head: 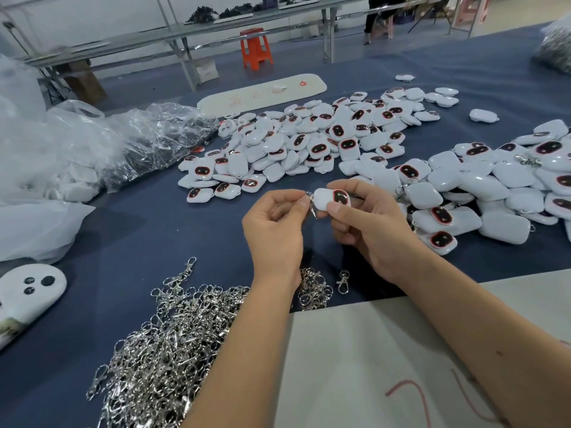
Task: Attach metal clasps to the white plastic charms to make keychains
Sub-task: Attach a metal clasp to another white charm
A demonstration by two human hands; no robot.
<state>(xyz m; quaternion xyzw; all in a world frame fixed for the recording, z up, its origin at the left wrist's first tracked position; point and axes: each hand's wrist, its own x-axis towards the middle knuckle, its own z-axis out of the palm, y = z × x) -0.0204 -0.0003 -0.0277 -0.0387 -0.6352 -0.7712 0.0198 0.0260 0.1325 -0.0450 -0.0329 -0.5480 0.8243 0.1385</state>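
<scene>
My right hand (pixel 367 230) pinches a white plastic charm (pixel 327 197) with a dark oval face, held above the blue table. My left hand (pixel 275 223) pinches a small metal clasp (pixel 311 205) right at the charm's left end; the clasp hangs down between my two hands. A big heap of silver clasps (pixel 163 344) lies at the near left. A wide pile of white charms (pixel 309 143) spreads across the middle of the table. On the right lies another pile of charms (pixel 482 193), some with clasps on them.
Clear plastic bags (pixel 102 143) of parts lie at the left. A white board (pixel 401 359) with red marks covers the near right edge, another white board (pixel 262 92) lies at the back. A single clasp (pixel 343 281) sits by my right wrist. An orange stool (pixel 255 49) stands beyond the table.
</scene>
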